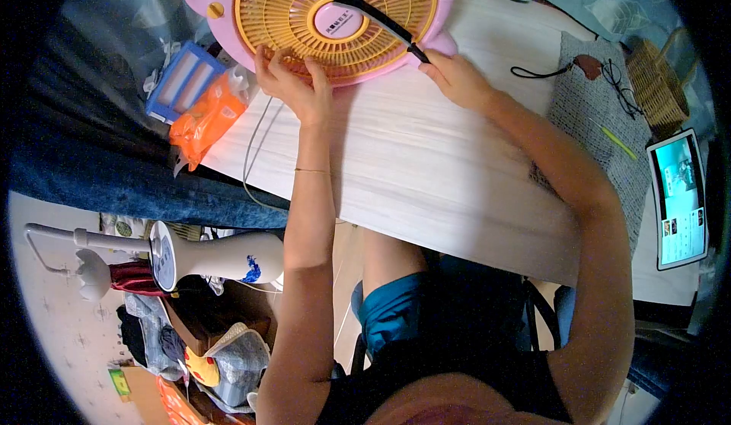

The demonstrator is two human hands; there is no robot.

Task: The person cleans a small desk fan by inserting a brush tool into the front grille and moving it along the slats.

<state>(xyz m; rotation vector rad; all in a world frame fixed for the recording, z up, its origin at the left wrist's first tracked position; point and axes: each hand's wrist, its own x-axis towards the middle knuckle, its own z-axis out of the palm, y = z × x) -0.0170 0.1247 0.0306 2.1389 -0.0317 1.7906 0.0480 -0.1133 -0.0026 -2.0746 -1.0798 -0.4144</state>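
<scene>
A pink fan (pixel 339 23) with a yellow round grille sits at the far edge of the white table, its grille facing me. My left hand (pixel 297 90) rests bent, spread fingertips on the lower left of the grille, with the palm off it. In my right hand (pixel 461 81) is the handle end of a slim black brush (pixel 381 20), which lies slanting across the grille. The brush's tip reaches the pink hub at the centre. Bristles are too small to make out.
Left of the fan are an orange bag (pixel 209 117) and a blue-framed box (pixel 185 81). On the right, a grey mat (pixel 586 113) carries glasses (pixel 623 90) and a green pen (pixel 618 143), near a wicker basket (pixel 659 86) and a lit tablet (pixel 678 197). A cable hangs off the table.
</scene>
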